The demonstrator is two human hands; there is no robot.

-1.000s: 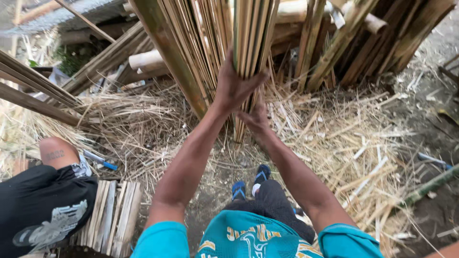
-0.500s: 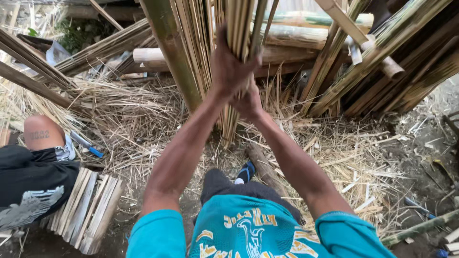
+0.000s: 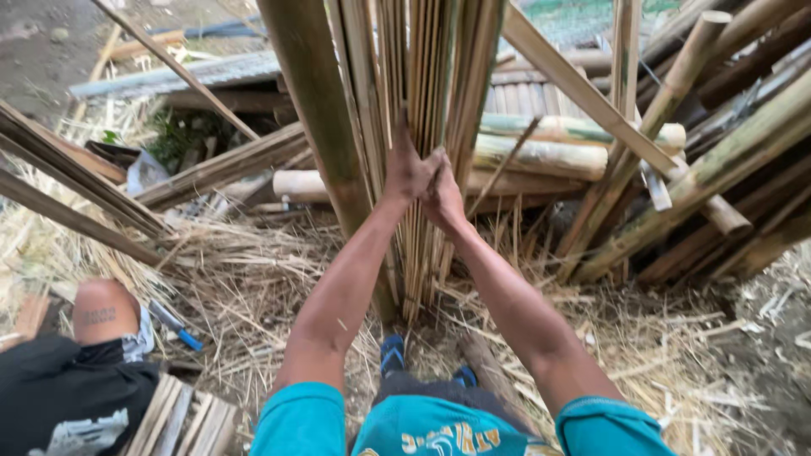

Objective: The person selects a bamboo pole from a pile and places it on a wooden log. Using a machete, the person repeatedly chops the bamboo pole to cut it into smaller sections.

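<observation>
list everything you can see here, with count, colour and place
bundle of bamboo strips: one bundle, tan, upright at centre, both hands around it
thick bamboo pole: one, green-brown, upright just left of the bundle
bamboo poles: many, green to brown, leaning and stacked at right
cut bamboo logs: a few, pale green, lying behind the bundle
bamboo slats: several, brown, slanting at left
shavings: heaps, straw-coloured, over the ground
stacked slats: one pile, pale, bottom left
second person's knee: one, far left, dark shorts below
left hand: gripping the bundle
right hand: gripping the bundle beside it
</observation>
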